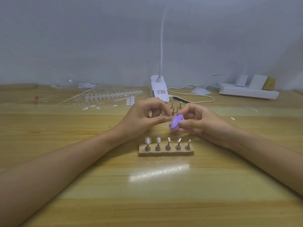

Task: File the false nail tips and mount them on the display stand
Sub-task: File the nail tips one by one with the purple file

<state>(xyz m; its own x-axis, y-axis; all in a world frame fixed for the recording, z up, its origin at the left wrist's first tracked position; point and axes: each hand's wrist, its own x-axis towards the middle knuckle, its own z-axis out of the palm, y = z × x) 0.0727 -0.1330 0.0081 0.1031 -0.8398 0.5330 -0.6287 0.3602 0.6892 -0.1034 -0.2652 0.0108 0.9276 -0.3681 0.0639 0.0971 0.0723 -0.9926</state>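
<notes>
A nail tip [167, 118] against the purple file [175, 123]
Left hand [144, 117] pinches the nail tip, right hand [201, 123] grips the purple file just beside it; display stand [166, 152] sits below both hands, toward the person

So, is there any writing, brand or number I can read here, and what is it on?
Label on the white lamp clip: lines of dark print and one red line, too small and blurred to read.
White power strip: no print can be made out.
Purple file and display stand: no marks show.
Nothing is legible anywhere.
</notes>
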